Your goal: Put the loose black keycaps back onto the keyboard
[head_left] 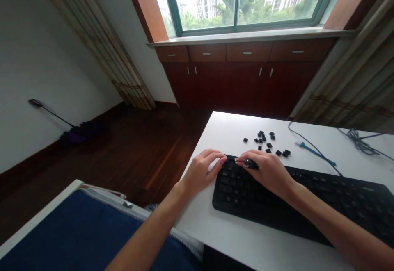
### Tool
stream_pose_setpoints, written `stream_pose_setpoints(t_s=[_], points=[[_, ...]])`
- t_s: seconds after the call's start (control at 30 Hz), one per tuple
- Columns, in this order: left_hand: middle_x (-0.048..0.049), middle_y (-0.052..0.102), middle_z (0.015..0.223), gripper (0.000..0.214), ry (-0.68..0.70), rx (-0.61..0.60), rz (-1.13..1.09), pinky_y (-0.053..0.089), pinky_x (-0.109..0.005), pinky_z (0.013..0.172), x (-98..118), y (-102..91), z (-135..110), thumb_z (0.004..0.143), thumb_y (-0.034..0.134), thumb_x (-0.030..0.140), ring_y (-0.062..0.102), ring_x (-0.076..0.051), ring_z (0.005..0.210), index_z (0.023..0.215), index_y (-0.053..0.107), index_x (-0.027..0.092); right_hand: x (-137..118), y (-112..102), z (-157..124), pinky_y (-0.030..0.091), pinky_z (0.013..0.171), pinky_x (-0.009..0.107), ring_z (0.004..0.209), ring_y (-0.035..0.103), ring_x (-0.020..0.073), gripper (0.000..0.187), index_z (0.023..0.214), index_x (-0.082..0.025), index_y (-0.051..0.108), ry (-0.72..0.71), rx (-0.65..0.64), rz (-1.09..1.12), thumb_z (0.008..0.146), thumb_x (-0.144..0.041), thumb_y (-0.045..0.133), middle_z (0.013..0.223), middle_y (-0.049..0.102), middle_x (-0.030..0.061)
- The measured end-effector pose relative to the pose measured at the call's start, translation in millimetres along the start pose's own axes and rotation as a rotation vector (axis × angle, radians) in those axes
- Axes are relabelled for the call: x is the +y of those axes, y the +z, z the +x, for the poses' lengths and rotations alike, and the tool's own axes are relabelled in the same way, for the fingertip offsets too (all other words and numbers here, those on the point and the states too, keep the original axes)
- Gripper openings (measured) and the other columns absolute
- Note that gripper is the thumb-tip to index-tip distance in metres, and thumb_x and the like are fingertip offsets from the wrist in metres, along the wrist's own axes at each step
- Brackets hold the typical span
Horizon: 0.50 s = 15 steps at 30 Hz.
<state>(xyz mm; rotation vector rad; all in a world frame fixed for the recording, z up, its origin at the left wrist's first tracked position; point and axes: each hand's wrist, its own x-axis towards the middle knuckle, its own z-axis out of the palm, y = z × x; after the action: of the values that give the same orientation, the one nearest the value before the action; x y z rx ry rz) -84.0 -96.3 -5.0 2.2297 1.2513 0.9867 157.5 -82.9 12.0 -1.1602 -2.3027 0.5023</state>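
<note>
White desk point(221, 133) filled the lower right, carrying a black keyboard point(295, 197). Loose black keycaps point(263, 142) lay scattered at one o'clock beyond the hands. Right hand point(266, 172) pinched one keycap point(250, 164) between narrowed fingers above the keys; left hand point(201, 172) curled at the keyboard's edge, fingers bent, holding nothing.

body: bare forearms point(335, 217) | slim left hand point(200, 172) | slim right hand point(266, 172) | long tapered fingers point(215, 158)
</note>
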Motion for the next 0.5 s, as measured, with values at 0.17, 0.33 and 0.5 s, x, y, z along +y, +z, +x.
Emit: stream_pose_setpoints(t_s=[0.17, 0.33, 0.5], points=[[-0.0064, 0.069, 0.107, 0.022, -0.008, 0.0, 0.001, 0.049, -0.037, 0.096, 0.6, 5.9, -1.1, 0.1, 0.048, 0.031, 0.061, -0.021, 0.103, 0.101, 0.068, 0.021, -2.2, 13.4, -2.1, 0.055, 0.083, 0.036, 0.096, 0.07, 0.022, 0.019, 0.102, -0.026, 0.071, -0.021, 0.006, -0.109, 0.09, -0.017, 0.059, 0.11, 0.074, 0.0018], [-0.0069, 0.067, 0.111, 0.02, 0.047, 0.004, 0.023, 0.049, -0.038, 0.098, -3.9, 8.5, -2.7, 0.099, 0.049, 0.029, 0.058, -0.022, 0.105, 0.101, 0.068, 0.021, -8.2, 17.7, -6.8, 0.055, 0.089, 0.036, 0.105, 0.069, 0.0227, 0.033, 0.11, -0.026, 0.069, -0.025, -0.025, -0.161, 0.087, -0.01, 0.053, 0.121, 0.072, 0.0022], [-0.0076, 0.066, 0.111, 0.02, 0.052, 0.002, 0.031, 0.049, -0.04, 0.097, -5.6, 8.6, -5.7, 0.099, 0.049, 0.029, 0.058, -0.024, 0.106, 0.102, 0.068, 0.021, -13.6, 19.6, -8.0, 0.057, 0.089, 0.037, 0.107, 0.069, 0.0235, 0.047, 0.12, -0.025, 0.066, -0.037, -0.048, -0.21, 0.081, -0.004, 0.049, 0.127, 0.069, 0.0022]])
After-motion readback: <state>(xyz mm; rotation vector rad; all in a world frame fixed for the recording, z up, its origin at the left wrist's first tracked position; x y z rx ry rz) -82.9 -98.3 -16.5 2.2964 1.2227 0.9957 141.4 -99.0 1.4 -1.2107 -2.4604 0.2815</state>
